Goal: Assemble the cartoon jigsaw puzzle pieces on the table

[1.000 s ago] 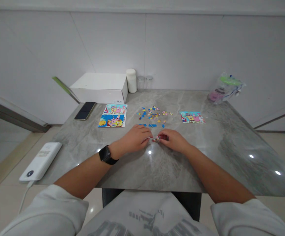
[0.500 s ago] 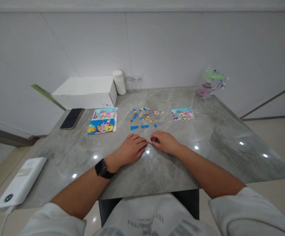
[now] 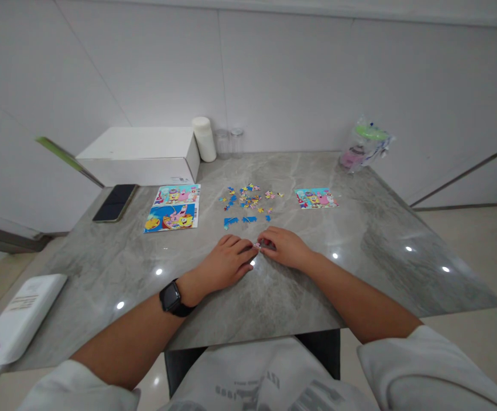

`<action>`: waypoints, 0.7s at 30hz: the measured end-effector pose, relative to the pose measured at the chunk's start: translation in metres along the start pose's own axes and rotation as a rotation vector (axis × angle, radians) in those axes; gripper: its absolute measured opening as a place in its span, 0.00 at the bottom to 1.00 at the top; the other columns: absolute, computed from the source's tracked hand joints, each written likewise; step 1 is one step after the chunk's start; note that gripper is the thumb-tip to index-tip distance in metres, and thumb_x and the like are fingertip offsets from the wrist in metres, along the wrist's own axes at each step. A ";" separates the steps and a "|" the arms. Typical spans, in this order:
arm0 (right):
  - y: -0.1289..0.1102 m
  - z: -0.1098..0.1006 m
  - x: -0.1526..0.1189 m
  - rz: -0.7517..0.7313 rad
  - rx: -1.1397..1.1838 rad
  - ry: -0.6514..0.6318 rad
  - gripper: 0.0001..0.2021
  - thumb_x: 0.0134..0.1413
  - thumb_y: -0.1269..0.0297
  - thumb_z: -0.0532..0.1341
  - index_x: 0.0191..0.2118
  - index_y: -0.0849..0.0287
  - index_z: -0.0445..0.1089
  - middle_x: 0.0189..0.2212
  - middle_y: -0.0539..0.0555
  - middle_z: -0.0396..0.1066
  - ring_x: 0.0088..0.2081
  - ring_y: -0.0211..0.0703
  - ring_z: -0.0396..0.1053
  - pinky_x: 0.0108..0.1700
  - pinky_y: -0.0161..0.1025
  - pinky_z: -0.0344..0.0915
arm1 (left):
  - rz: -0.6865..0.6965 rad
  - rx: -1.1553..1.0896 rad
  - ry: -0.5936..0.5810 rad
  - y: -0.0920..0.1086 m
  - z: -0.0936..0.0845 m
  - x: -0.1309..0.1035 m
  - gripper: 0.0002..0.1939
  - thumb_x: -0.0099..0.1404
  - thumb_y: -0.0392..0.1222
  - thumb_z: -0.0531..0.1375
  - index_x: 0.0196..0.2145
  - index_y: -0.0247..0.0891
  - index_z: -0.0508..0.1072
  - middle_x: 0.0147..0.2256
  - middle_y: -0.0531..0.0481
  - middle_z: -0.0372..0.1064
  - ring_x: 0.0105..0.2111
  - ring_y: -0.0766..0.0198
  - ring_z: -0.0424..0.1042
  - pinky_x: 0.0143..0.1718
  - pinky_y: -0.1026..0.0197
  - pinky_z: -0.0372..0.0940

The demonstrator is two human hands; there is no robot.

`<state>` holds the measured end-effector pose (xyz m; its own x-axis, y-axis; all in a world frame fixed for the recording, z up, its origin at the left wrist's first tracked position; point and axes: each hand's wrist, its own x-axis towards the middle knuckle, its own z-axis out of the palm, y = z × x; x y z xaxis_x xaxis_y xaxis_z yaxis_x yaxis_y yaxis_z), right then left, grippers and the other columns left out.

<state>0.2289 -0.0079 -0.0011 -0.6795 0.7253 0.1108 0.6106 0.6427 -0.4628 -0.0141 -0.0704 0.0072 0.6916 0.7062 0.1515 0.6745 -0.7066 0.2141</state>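
Two bare hands at a small puzzle piece (image 3: 257,246), seen from the head; places are given relative to the loose pile of pieces (image 3: 252,200). The puzzle piece lies nearer the wearer than the pile, between the fingertips. The right hand (image 3: 286,248) has thumb and forefinger drawn together on it, the other fingers curled. The left hand (image 3: 230,261) reaches its opposite side with fingers close together; whether they pinch or merely steady it cannot be told. Its print is too small to read, and it may be more than one piece joined.

Handling (judged): thin card, light and fairly stiff, little prone to slip, but with narrow tabs that could bend or fray. The sound hold is a light pinch on the broad body, near the edge, leaving the tabs free.

Just on the near side of the pile lie blue pieces (image 3: 249,219); to its right, a picture card (image 3: 316,198); to its left, a picture sheet (image 3: 172,218).

Containers: beyond the pile and to the left, a white box (image 3: 137,171), shut, its contents hidden; beside it a white bottle (image 3: 204,140), opaque, and two clear jars (image 3: 237,145), contents indistinct. Beyond and right, a clear plastic bag (image 3: 366,149) encloses a green-and-pink object.
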 end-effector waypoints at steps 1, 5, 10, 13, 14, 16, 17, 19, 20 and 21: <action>0.000 0.000 0.000 -0.019 -0.002 0.008 0.08 0.62 0.67 0.67 0.47 0.56 0.76 0.40 0.54 0.74 0.41 0.43 0.72 0.46 0.38 0.66 | 0.000 0.003 0.000 0.000 0.000 0.000 0.20 0.75 0.47 0.58 0.62 0.44 0.72 0.56 0.43 0.71 0.55 0.50 0.67 0.60 0.45 0.59; 0.002 0.003 0.002 -0.110 -0.004 0.038 0.06 0.63 0.68 0.66 0.45 0.55 0.77 0.43 0.55 0.74 0.46 0.45 0.72 0.51 0.40 0.68 | -0.001 0.010 0.007 0.001 0.001 -0.001 0.20 0.75 0.47 0.58 0.62 0.44 0.71 0.56 0.43 0.70 0.55 0.50 0.67 0.60 0.45 0.59; 0.007 0.006 0.003 -0.147 -0.022 0.046 0.04 0.64 0.68 0.66 0.42 0.56 0.78 0.42 0.56 0.75 0.47 0.46 0.72 0.53 0.43 0.68 | -0.004 0.016 0.011 0.001 0.002 0.000 0.21 0.75 0.47 0.58 0.62 0.44 0.70 0.56 0.42 0.70 0.55 0.50 0.67 0.60 0.45 0.59; 0.008 0.007 0.004 -0.159 -0.035 0.051 0.05 0.64 0.69 0.65 0.43 0.56 0.79 0.41 0.56 0.76 0.46 0.46 0.72 0.53 0.44 0.69 | -0.008 0.014 0.014 0.001 0.003 0.000 0.21 0.75 0.47 0.58 0.62 0.44 0.70 0.56 0.42 0.70 0.55 0.50 0.67 0.61 0.45 0.59; 0.008 0.008 0.004 -0.161 -0.039 0.054 0.05 0.64 0.69 0.65 0.43 0.55 0.79 0.41 0.56 0.76 0.46 0.46 0.72 0.53 0.44 0.69 | -0.011 0.014 0.016 0.002 0.003 0.000 0.21 0.75 0.47 0.59 0.62 0.44 0.70 0.56 0.42 0.70 0.55 0.50 0.67 0.61 0.45 0.59; 0.008 0.010 0.005 -0.166 -0.046 0.064 0.06 0.64 0.70 0.65 0.43 0.55 0.79 0.41 0.56 0.77 0.46 0.46 0.73 0.53 0.44 0.69 | -0.021 0.018 0.018 0.001 0.002 0.000 0.21 0.74 0.47 0.59 0.62 0.42 0.70 0.56 0.42 0.70 0.55 0.50 0.66 0.61 0.44 0.59; 0.008 0.011 0.006 -0.167 -0.050 0.072 0.06 0.64 0.70 0.65 0.43 0.55 0.80 0.41 0.56 0.77 0.46 0.46 0.73 0.53 0.44 0.68 | -0.028 0.021 0.020 0.001 0.002 0.000 0.22 0.74 0.47 0.60 0.62 0.42 0.70 0.56 0.42 0.70 0.55 0.50 0.66 0.61 0.44 0.59; 0.008 0.014 0.009 -0.168 -0.060 0.086 0.06 0.64 0.71 0.66 0.43 0.55 0.80 0.42 0.56 0.78 0.46 0.46 0.73 0.53 0.44 0.68 | -0.040 0.026 0.027 0.000 0.002 0.000 0.22 0.74 0.47 0.60 0.62 0.41 0.71 0.57 0.41 0.70 0.56 0.49 0.66 0.61 0.43 0.59; 0.008 0.015 0.010 -0.169 -0.064 0.090 0.06 0.64 0.71 0.66 0.43 0.56 0.80 0.41 0.56 0.78 0.46 0.46 0.73 0.53 0.45 0.68 | -0.043 0.028 0.030 0.000 0.002 0.000 0.21 0.74 0.48 0.59 0.62 0.41 0.71 0.57 0.41 0.70 0.56 0.49 0.66 0.61 0.43 0.59; 0.008 0.016 0.011 -0.169 -0.068 0.091 0.06 0.64 0.71 0.66 0.43 0.56 0.80 0.41 0.56 0.78 0.46 0.47 0.73 0.53 0.45 0.68 | -0.045 0.028 0.033 0.000 0.001 0.000 0.21 0.74 0.48 0.59 0.62 0.41 0.71 0.57 0.41 0.70 0.56 0.49 0.66 0.61 0.43 0.59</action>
<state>0.2199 0.0015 -0.0179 -0.7371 0.6228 0.2623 0.5187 0.7702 -0.3710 -0.0140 -0.0701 0.0057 0.6519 0.7380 0.1744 0.7119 -0.6748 0.1948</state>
